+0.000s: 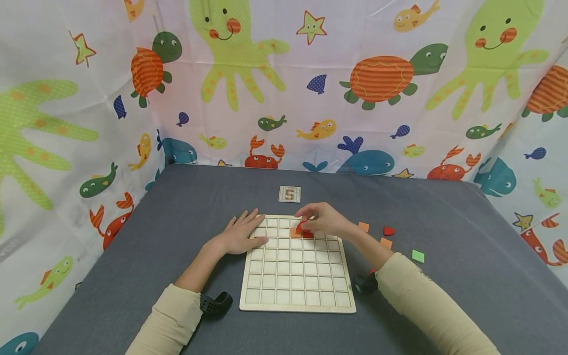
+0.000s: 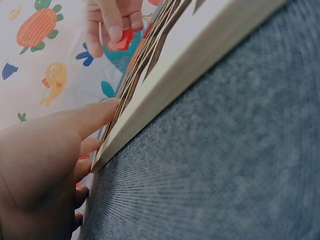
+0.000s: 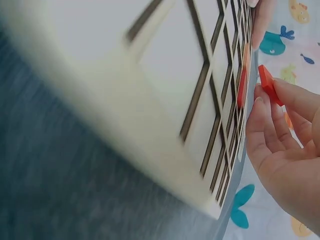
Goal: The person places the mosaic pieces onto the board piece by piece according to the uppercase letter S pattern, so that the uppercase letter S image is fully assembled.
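Observation:
A wooden grid board [image 1: 297, 283] lies flat on the table. My left hand [image 1: 239, 234] rests on its far left corner with fingers spread; in the left wrist view the thumb [image 2: 102, 114] lies along the rim. Above the far part of the grid, my right hand [image 1: 326, 219] pinches a small red tile [image 3: 270, 84] between thumb and fingers. The tile is tilted and apart from the board in the right wrist view. Below it, an orange tile [image 1: 295, 233] and another red tile [image 1: 308, 235] sit side by side in grid cells.
Behind the board lies a small pattern card [image 1: 289, 194] with an S-like figure. To the right are loose orange tiles [image 1: 386, 243], a red piece [image 1: 389, 230] and a green tile [image 1: 418, 256]. A printed curtain [image 1: 284, 59] encloses the grey table [image 1: 213, 187].

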A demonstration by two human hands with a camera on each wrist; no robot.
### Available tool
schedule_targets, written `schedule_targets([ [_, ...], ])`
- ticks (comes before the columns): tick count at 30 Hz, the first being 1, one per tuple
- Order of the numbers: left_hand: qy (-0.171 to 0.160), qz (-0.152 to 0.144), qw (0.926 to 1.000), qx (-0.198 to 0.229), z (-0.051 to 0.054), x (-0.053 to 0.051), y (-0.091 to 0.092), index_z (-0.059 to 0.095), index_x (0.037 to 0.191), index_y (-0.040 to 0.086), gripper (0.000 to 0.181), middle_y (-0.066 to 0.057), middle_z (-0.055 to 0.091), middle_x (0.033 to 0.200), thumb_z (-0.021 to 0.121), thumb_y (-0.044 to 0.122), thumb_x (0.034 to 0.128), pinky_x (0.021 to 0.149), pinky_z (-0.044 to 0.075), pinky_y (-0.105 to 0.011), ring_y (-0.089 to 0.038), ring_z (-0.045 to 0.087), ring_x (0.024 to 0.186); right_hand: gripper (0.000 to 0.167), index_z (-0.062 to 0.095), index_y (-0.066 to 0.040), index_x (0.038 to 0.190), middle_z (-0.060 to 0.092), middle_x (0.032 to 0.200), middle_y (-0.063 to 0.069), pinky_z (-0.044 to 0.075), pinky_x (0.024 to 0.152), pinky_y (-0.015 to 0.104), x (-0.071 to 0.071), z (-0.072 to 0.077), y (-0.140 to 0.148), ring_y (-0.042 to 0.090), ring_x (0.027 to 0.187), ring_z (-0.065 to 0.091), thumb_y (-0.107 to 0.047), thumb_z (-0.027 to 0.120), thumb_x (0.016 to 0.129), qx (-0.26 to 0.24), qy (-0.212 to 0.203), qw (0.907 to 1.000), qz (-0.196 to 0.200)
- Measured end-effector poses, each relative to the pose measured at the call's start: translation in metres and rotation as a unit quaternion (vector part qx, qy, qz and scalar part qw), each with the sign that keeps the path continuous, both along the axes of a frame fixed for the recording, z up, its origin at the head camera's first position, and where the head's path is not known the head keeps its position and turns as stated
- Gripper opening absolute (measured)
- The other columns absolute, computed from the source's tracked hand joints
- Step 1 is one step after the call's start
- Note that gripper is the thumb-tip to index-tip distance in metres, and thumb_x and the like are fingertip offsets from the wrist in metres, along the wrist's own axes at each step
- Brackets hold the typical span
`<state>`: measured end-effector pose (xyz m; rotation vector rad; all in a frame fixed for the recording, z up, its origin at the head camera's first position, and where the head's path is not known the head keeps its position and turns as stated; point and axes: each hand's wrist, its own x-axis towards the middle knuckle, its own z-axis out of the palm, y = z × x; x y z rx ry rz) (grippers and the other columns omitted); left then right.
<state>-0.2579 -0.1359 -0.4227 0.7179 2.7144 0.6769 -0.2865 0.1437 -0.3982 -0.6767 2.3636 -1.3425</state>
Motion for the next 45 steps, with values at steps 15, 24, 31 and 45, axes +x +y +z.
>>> schedule_targets([
  [15,-0.005,0.011,0.9998,-0.013,-0.002,-0.002,0.002,0.023,0.153,0.009,0.073,-0.016,0.011,0.157,0.050,0.046,0.0966,0.110,0.000,-0.058,-0.037,0.002,0.143,0.025,0.066,0.002,0.112,0.064,0.087,0.007,0.053,0.076,0.033,0.003,0.000,-0.031,0.023,0.087,0.066,0.001,0.067,0.088,0.025,0.032,0.9991,0.008],
  [24,-0.006,0.014,0.9998,-0.015,0.000,0.000,0.003,0.023,0.153,0.009,0.073,-0.015,0.011,0.157,0.050,0.047,0.0963,0.110,0.000,-0.058,-0.037,0.002,0.143,0.022,0.067,0.000,0.109,0.064,0.087,0.006,0.053,0.074,0.031,0.005,-0.005,-0.042,0.021,0.085,0.064,-0.001,0.068,0.087,0.051,0.070,0.9962,0.011],
  [31,-0.007,0.015,0.9997,-0.019,0.000,-0.001,0.003,0.024,0.152,0.009,0.073,-0.016,0.011,0.157,0.050,0.047,0.0965,0.109,0.001,-0.059,-0.038,0.003,0.142,0.022,0.068,-0.001,0.107,0.062,0.082,0.004,0.052,0.070,0.027,0.006,-0.007,-0.046,0.019,0.080,0.064,0.002,0.069,0.085,0.052,0.072,0.9959,0.014],
  [45,-0.002,0.013,0.9997,-0.020,-0.001,-0.001,0.002,0.024,0.152,0.009,0.073,-0.016,0.011,0.157,0.049,0.048,0.0966,0.109,0.001,-0.059,-0.038,0.003,0.142,0.022,0.067,-0.001,0.107,0.066,0.085,0.005,0.047,0.065,0.025,0.007,-0.002,-0.051,0.014,0.073,0.060,0.003,0.068,0.086,0.066,0.062,0.9958,0.014],
])
